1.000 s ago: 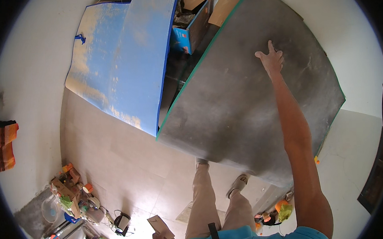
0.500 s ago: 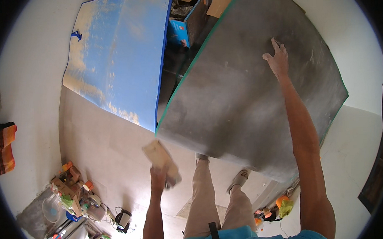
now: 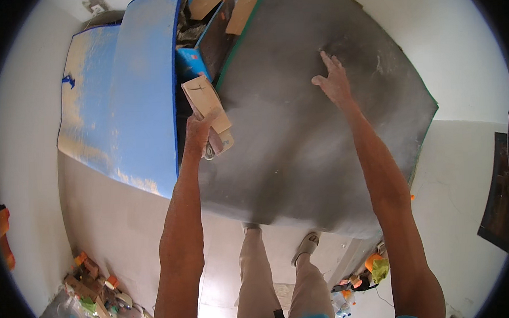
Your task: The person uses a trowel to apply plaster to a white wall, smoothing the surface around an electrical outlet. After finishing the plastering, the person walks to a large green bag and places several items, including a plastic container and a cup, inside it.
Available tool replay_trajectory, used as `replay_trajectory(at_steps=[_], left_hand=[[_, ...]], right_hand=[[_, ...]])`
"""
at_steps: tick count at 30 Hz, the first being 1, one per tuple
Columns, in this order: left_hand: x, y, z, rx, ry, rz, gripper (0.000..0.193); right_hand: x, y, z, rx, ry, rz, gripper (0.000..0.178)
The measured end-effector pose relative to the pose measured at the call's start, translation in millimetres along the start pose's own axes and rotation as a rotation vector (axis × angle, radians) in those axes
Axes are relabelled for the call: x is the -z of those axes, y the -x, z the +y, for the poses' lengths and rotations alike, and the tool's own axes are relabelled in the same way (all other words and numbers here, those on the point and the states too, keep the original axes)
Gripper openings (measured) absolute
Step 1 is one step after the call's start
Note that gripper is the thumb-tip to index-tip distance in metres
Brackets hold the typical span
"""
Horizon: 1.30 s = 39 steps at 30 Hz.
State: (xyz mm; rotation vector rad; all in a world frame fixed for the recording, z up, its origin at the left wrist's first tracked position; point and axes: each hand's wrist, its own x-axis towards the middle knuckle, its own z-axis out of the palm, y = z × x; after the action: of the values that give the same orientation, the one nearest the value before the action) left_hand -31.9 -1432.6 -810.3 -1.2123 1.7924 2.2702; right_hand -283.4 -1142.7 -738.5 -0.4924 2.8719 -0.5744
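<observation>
My left hand (image 3: 196,130) is closed around a tan piece of cardboard (image 3: 203,98). A reddish strip and a small greyish rounded thing show under that hand, too unclear to name. It hangs over the left edge of the large dark grey sheet (image 3: 288,140), which has a green border. Further right, my right hand (image 3: 335,82) reaches over the same sheet with fingers spread and holds nothing I can see; its fingertips appear to rest on the dusty surface. Left of the grey sheet lies a worn blue sheet (image 3: 143,78) with a darker blue edge.
Between the sheets stands an open blue box (image 3: 192,62) with dark crumpled stuff and cardboard. My legs (image 3: 256,272) stand on the pale floor (image 3: 113,182) at the grey sheet's near edge. Mixed clutter (image 3: 101,296) lies at lower left; bottles and bags (image 3: 378,270) at lower right.
My left hand has moved forward with the cardboard, from above the floor to the grey sheet's left edge. The view has shifted; my right hand stays over the sheet, fingers still spread.
</observation>
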Motion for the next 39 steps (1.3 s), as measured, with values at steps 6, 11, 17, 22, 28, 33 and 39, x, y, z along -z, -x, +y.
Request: replay_trajectory(at_steps=[6, 11, 17, 22, 28, 33, 39], left_hand=[[-9.4, -10.2, 6.0, 0.054, 0.144, -0.026, 0.047], [-15.4, -2.1, -2.7, -0.037, 0.325, 0.160, 0.053], [-20.1, 14.2, 13.5, -0.212, 0.529, 0.284, 0.057], [3.3, 11.8, 7.2, -0.144, 0.558, 0.337, 0.055], [12.5, 6.2, 6.8, -0.174, 0.589, 0.402, 0.057], [-0.8, 15.4, 28.0, -0.168, 0.581, 0.403, 0.061], [-16.2, 10.2, 37.8, -0.234, 0.590, 0.325, 0.062]], right_hand=[[10.0, 6.4, 1.1, -0.012, -0.053, -0.026, 0.091], [15.3, 7.9, 1.4, 0.049, -0.165, 0.056, 0.091], [42.7, -11.0, -18.0, 0.176, -0.043, 0.374, 0.087], [56.4, -45.3, -10.5, 0.124, 0.126, 0.427, 0.085], [51.1, -76.0, 5.3, 0.086, 0.138, 0.170, 0.085], [57.6, -70.7, 21.7, 0.127, 0.137, 0.208, 0.084], [51.5, -35.4, -2.4, -0.124, 0.325, 0.287, 0.081]])
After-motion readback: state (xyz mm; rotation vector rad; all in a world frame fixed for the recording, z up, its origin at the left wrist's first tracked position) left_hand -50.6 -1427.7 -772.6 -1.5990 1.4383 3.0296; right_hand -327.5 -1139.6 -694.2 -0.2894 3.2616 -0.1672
